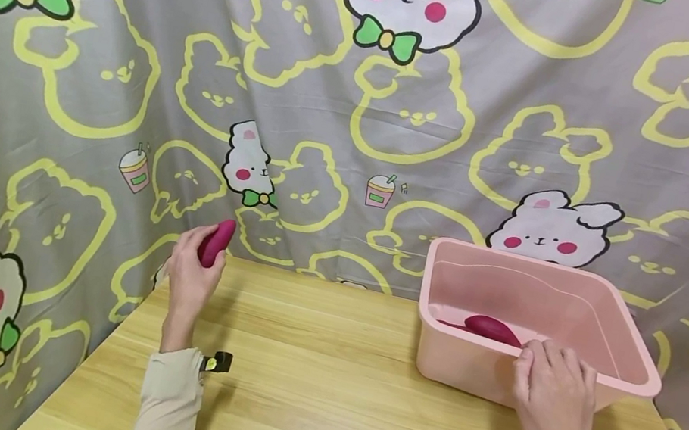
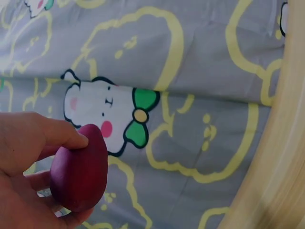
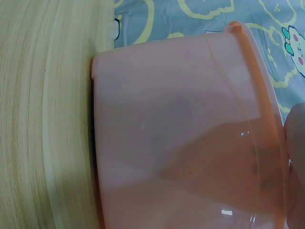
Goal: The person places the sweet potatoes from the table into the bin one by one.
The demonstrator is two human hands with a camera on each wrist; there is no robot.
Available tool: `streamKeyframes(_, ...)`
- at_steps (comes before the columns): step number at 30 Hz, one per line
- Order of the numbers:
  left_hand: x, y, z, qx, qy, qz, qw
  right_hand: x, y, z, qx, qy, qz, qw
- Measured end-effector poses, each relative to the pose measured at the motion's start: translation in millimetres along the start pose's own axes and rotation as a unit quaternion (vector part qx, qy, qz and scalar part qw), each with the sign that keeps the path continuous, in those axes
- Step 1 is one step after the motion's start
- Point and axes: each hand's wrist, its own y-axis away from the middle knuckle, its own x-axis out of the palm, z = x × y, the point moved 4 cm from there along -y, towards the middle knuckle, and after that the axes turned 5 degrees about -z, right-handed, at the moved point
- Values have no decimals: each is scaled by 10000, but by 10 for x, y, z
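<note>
My left hand (image 1: 193,273) holds a smooth purple-red object (image 1: 216,243), shaped like a sweet potato, above the table's far left edge. In the left wrist view, thumb and fingers close round this rounded, tapering object (image 2: 80,171). On the right stands a pink plastic bin (image 1: 471,360); its near wall (image 3: 181,133) fills much of the right wrist view. My right hand (image 1: 555,394) grips the bin's near rim, fingers bent over it. Inside lies another purple-red object (image 1: 493,329) of similar shape, partly hidden by the near wall and rim.
A wooden table (image 1: 313,394) runs under both arms and the bin. Behind it and along the left hangs a grey curtain (image 1: 308,109) with yellow outlines and white rabbits, close to the table's back edge. A black wrist strap (image 1: 217,362) sits at the left sleeve.
</note>
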Motion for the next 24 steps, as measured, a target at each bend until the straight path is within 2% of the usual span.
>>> streamKeyframes(8, -22, -5, -159, 113, 120, 10, 9999, 3, 0, 1, -4, 4, -24, 10000)
streamKeyframes(24, 24, 0, -428, 621, 412, 8, 9972, -3, -1, 8, -38, 34, -80, 10000)
